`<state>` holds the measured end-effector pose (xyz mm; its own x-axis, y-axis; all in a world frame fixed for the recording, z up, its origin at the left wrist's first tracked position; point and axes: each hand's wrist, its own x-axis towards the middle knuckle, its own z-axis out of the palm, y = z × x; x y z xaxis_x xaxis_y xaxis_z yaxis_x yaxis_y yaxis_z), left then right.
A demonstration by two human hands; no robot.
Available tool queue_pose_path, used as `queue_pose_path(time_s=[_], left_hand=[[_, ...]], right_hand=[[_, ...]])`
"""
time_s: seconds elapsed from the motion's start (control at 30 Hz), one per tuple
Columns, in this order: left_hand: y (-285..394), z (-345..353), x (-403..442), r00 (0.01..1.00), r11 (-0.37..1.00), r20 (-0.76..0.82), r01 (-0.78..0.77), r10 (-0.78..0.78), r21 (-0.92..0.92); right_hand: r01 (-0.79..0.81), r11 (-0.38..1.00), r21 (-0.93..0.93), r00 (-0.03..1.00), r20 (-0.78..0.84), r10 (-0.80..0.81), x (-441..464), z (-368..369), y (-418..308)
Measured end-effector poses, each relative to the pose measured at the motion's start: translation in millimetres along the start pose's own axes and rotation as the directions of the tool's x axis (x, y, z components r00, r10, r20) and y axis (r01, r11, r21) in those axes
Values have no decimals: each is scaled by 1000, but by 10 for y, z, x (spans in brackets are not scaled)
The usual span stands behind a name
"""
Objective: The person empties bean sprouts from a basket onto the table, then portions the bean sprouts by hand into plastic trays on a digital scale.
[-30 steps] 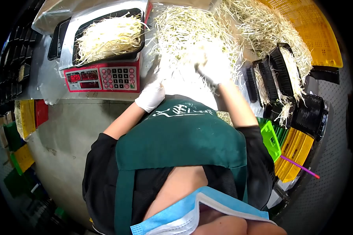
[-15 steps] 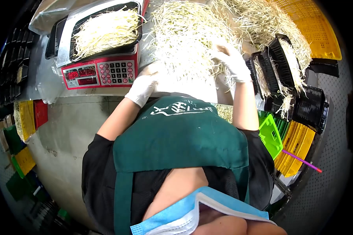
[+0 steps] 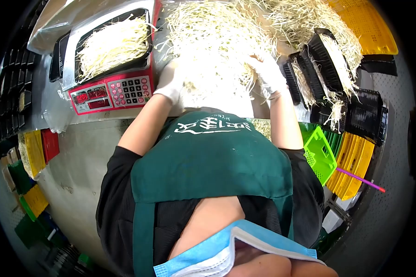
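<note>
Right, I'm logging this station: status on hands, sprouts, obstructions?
Left hand, right hand at opposite edges of sprout pile. Loaded scale near left hand. Black trays crowding right hand's side.

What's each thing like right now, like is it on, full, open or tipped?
Scale: on, display lit
Black tray on the scale: heaped with sprouts
Sprout pile: loose, spread out
Left hand: gloved, at the pile's edge, finger pose unclear
Right hand: gloved, open, at the other edge
Black trays beside the pile: tilted, holding sprouts
Green basket: tilted

The table (image 3: pixel 239 109) bears sprouts (image 3: pixel 217 53) (loose, pale), a scale (image 3: pixel 111 94), black trays (image 3: pixel 322 60).
</note>
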<state>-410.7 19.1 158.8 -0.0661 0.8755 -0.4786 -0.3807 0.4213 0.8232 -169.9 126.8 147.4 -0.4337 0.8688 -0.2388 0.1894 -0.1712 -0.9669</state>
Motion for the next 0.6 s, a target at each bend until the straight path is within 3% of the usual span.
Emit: queue_pose_path(time_s=[0.07, 0.1, 0.17, 0.23, 0.3, 0.37, 0.43, 0.47, 0.5, 0.53, 0.57, 0.6], left_hand=[[-350, -336, 136, 985, 995, -173, -9, 26, 97], [-321, -304, 96, 984, 996, -176, -5, 21, 94], [-271, -253, -44, 954, 997, -295, -41, 57, 63], [-309, -323, -43, 963, 998, -262, -56, 57, 12], [-339, -324, -102, 907, 973, -369, -145, 203, 178], [-352, -359, -200, 924, 970, -328, -132, 195, 205], [-413, -400, -235, 973, 991, -198, -127, 117, -34], [-418, -394, -239, 973, 991, -197, -127, 118, -34], [-421, -382, -238, 967, 987, -204, -161, 156, -7], [-423, -368, -234, 958, 981, -210, -194, 194, 20], [-398, -309, -222, 958, 981, -210, -194, 194, 20], [-352, -208, -200, 949, 961, -179, -236, 260, 146]], right_hand=[[-198, 969, -148, 980, -19, 198, -68, -86, -136], [-203, 968, -150, 979, -15, 203, -96, -102, -129], [-130, 991, 44, 989, -61, 133, -147, -162, -75], [-116, 977, 180, 985, -107, 137, -116, -173, -82], [-175, 980, 93, 981, -74, 182, -141, -253, -218], [-189, 980, 66, 976, -97, 194, -99, -303, -88], [-76, 997, -31, 984, -167, 69, -99, -286, 8], [-7, 979, -202, 978, -206, -35, -106, -260, 17], [-6, 979, -203, 978, -206, -37, -115, -244, -10], [113, 866, -487, 948, -210, -241, -138, -202, -56], [195, 659, -726, 890, -151, -430, -182, -99, -188], [293, 692, -660, 907, -38, -420, -234, 37, -379]])
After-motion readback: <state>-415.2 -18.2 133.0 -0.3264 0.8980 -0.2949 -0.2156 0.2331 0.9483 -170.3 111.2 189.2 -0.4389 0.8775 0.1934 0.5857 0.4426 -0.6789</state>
